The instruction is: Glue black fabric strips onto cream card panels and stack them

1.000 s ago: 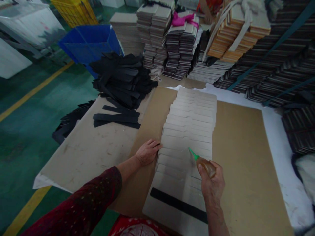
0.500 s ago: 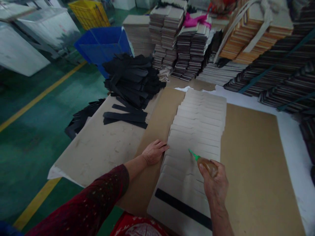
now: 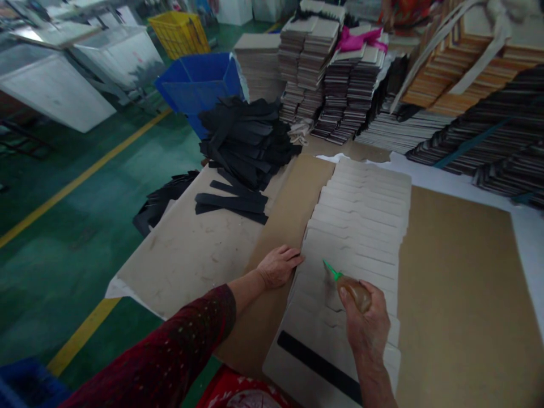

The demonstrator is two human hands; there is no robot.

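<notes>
My right hand (image 3: 369,320) is wrapped round a squeeze bottle (image 3: 356,293) of brown liquid, probably glue, with a thin green nozzle (image 3: 331,270). The nozzle points up and left, over a row of overlapping pale grey boards (image 3: 365,218); whether its tip touches them I cannot tell. My left hand (image 3: 280,266) lies flat with fingers stretched out, fingertips at the left edge of the boards. Across the nearest board lies a black strip (image 3: 318,365), its right end partly behind my right forearm.
Loose black strips (image 3: 232,202) and a heap of more strips (image 3: 250,136) lie on the table's (image 3: 182,255) left side. Stacked boards (image 3: 312,51) line the back, beside a blue bin (image 3: 199,79). Brown cardboard (image 3: 463,283) covers the right side. A person (image 3: 408,11) is partly visible behind.
The view has turned a little to the left. My right hand has shifted the bottle slightly leftward over the boards. My left hand keeps its place at their edge.
</notes>
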